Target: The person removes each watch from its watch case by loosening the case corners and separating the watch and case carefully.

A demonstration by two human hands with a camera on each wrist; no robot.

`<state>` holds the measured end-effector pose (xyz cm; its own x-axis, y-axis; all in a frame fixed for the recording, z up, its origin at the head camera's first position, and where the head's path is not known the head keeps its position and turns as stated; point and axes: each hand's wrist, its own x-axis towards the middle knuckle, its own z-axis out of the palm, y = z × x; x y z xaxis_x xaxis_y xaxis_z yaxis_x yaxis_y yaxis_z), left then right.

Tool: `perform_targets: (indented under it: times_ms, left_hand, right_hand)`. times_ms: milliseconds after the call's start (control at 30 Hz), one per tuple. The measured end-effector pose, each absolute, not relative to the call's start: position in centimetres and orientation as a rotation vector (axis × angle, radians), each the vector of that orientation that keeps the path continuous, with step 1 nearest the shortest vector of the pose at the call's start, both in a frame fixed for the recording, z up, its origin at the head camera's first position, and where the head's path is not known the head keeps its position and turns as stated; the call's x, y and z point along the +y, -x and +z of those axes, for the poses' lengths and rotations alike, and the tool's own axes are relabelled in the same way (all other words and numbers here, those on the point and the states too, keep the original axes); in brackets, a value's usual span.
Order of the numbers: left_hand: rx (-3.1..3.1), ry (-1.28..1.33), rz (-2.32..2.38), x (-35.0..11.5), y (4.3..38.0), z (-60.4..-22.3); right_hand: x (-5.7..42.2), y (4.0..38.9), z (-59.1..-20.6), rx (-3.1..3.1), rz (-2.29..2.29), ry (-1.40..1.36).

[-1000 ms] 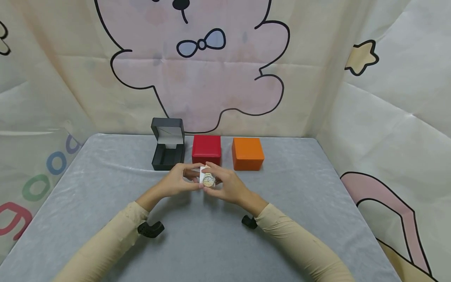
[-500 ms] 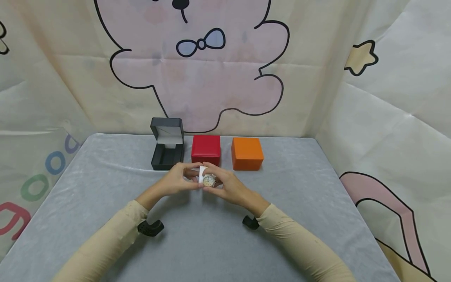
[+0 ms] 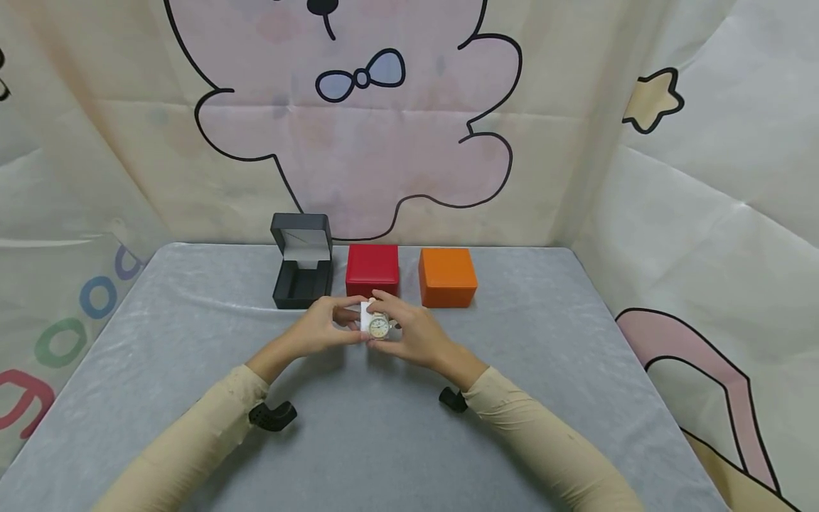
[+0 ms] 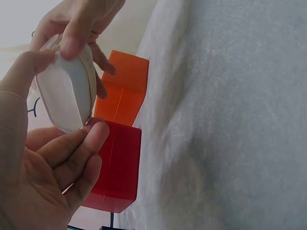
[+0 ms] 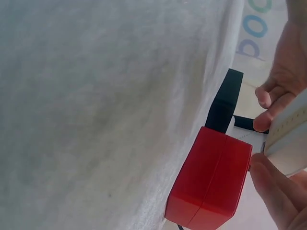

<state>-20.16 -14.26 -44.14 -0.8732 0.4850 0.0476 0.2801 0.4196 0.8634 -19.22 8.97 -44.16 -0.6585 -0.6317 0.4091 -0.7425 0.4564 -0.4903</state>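
A wristwatch (image 3: 379,327) with a pale round dial and light strap is wrapped around a white watch cushion (image 4: 60,93), held above the table in front of the red box (image 3: 372,269). My left hand (image 3: 323,328) pinches the left end of the cushion between thumb and fingers. From the other side, my right hand (image 3: 416,333) grips the watch and cushion, its thumb below and index finger above the dial. Close up in the right wrist view, the cream strap (image 5: 288,129) runs along the cushion. Part of the strap is hidden behind my right fingers.
A dark grey box (image 3: 303,281) stands with its lid up at the back left. Right of it are the shut red box and a shut orange box (image 3: 448,279). Grey cloth covers the table (image 3: 358,441), and a printed curtain (image 3: 384,156) hangs behind.
Both hands keep hold of the watch and cushion in nearly the same spot. My right index finger has lifted slightly, showing more of the strap above the dial.
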Motion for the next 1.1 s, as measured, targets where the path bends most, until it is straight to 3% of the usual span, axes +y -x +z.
perform_targets:
  times_ms: [667,1100]
  left_hand:
    - [2.556,-0.686,1.340,-14.13,20.04,-44.10]
    - [2.474,-0.683,1.424,-14.62,20.23,-44.54]
  right_hand:
    - [9.53,19.14,-44.16,-2.590,0.841,-1.280]
    - [9.22,18.81,-44.60,-2.663,1.075,-1.251]
